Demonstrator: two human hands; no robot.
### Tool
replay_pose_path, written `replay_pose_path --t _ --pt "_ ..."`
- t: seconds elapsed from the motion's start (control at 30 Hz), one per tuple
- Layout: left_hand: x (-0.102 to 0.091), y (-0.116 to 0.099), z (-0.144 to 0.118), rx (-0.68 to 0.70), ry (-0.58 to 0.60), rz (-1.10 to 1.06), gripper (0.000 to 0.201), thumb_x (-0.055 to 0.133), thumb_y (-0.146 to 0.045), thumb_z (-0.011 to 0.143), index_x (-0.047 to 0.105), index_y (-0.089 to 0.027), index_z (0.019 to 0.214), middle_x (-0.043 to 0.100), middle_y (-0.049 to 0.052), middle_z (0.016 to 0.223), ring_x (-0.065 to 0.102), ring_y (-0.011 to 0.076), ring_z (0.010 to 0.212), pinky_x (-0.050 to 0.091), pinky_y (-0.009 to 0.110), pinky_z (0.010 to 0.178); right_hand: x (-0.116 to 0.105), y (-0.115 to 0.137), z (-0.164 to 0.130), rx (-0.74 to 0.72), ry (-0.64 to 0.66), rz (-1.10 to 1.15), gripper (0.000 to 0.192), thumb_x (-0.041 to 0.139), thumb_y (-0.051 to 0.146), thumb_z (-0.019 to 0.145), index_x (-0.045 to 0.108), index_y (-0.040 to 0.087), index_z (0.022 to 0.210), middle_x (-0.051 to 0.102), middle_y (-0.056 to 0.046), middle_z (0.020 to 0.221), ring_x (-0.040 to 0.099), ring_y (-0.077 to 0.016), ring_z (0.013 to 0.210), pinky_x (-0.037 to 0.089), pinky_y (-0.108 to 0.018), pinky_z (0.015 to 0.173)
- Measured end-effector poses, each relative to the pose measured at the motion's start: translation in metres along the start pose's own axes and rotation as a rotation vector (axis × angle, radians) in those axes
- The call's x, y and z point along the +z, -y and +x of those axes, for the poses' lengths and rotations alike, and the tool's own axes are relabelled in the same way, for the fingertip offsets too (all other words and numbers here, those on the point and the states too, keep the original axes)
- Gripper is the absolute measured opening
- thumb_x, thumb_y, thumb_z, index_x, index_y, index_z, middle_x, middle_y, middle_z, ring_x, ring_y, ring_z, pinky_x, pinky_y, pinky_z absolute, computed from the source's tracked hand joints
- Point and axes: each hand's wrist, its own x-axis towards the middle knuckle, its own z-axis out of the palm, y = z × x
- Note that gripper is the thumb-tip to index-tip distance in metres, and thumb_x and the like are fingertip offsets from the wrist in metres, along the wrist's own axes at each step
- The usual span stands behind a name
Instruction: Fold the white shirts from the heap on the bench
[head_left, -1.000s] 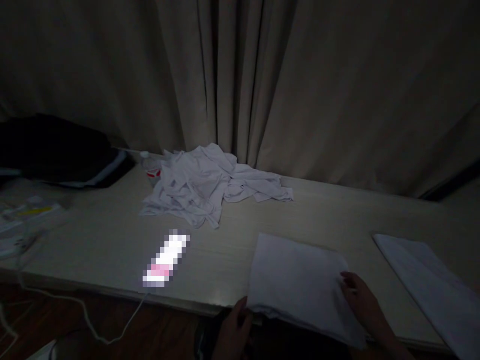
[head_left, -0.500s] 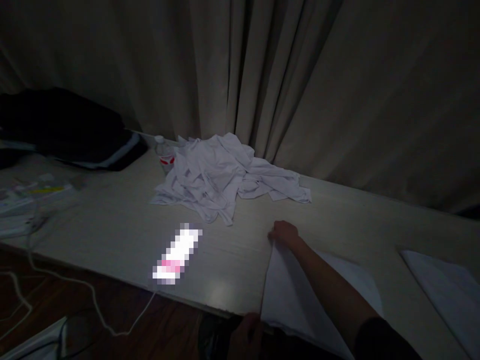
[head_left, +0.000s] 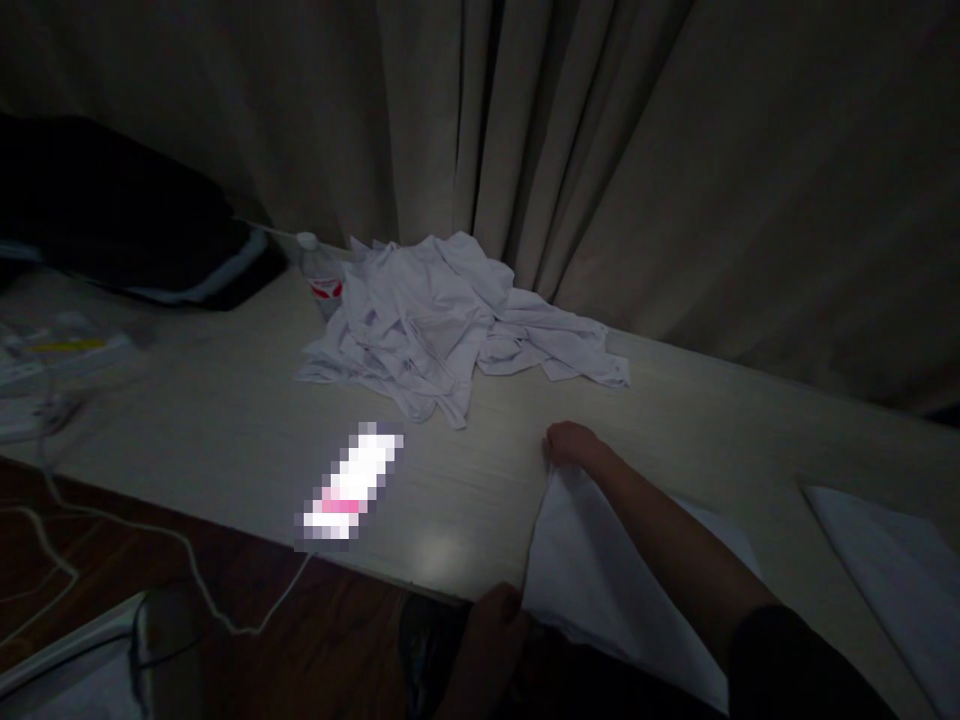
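A white cloth (head_left: 592, 570), perhaps a garment, lies at the table's front edge, part of it under my right forearm. My right hand (head_left: 574, 444) is closed on its far left corner, just above the tabletop. Low in the view, my left hand (head_left: 495, 625) pinches the near left corner at the edge of the table. Between the two hands the cloth's left side runs fairly straight. Farther back sits a crumpled heap of white garments (head_left: 427, 320). To the right lies another flat white cloth (head_left: 885, 560), apart from both hands.
A lit phone (head_left: 352, 485), blurred out, lies on the table (head_left: 225, 400) with a white cable (head_left: 187, 560) hanging off the edge. A plastic bottle (head_left: 322, 280) stands beside the heap. Dark clothing (head_left: 112, 210) is piled at the back left. Curtains (head_left: 300, 120) hang behind.
The view has tilted down slightly, so the table things sit higher. Both hands keep hold of the cloth's corners; the left hand shows more fully now.
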Motion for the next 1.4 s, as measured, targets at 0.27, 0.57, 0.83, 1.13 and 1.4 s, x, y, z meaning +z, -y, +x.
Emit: replay_pose_path --t 0.27,0.57,0.83,1.13,1.4 --pt "-0.004 0.005 -0.002 0.054 -0.093 -0.189 0.025 0.043 -0.039 0.080 0.048 -0.018 0.093 0.058 0.001 0.078 0.062 0.0120 0.054 0.039 0.016 0.033 0.002 0.005 0.007 0.003 -0.012 -0.008 0.043 0.073 0.031 0.066 0.068 0.018 0.107 0.067 -0.018 0.108 0.062 -0.0312 0.103 0.049 -0.039 0.081" --pt "-0.008 -0.009 -0.003 -0.003 -0.012 -0.209 0.043 0.041 -0.060 0.080 0.049 -0.020 0.093 0.054 -0.001 0.076 0.059 0.0119 0.050 0.040 0.017 0.029 0.004 -0.007 0.007 -0.100 -0.035 0.076 0.030 0.062 0.029 0.076 0.068 0.020 0.104 0.068 -0.011 0.108 0.062 -0.0247 0.100 0.047 -0.033 0.082" --pt "-0.002 -0.018 -0.008 -0.007 0.056 -0.074 0.034 0.046 -0.051 0.079 0.056 -0.018 0.083 0.058 -0.001 0.069 0.053 0.0093 0.041 0.034 0.017 0.030 0.011 -0.032 0.010 -0.267 -0.019 0.124 0.030 0.051 0.004 0.070 0.072 0.022 0.083 0.071 -0.001 0.092 0.062 -0.0146 0.087 0.042 -0.021 0.077" --pt "0.001 -0.012 -0.008 0.053 -0.137 0.016 0.030 0.060 -0.046 0.070 0.063 -0.017 0.068 0.065 0.004 0.070 0.062 0.0193 0.071 0.048 0.026 0.060 0.019 -0.031 0.004 -0.279 -0.112 0.050 0.024 0.049 0.013 0.079 0.071 0.018 0.087 0.067 -0.011 0.105 0.059 -0.0224 0.098 0.042 -0.029 0.081" --pt "-0.005 -0.007 -0.008 -0.070 -0.115 0.030 0.032 0.054 -0.044 0.074 0.066 -0.015 0.076 0.062 0.003 0.059 0.055 0.0143 0.047 0.039 0.024 0.041 0.021 -0.020 0.001 -0.298 -0.222 0.100 0.022 0.048 0.013 0.079 0.068 0.017 0.086 0.065 -0.011 0.102 0.058 -0.0207 0.099 0.040 -0.029 0.088"
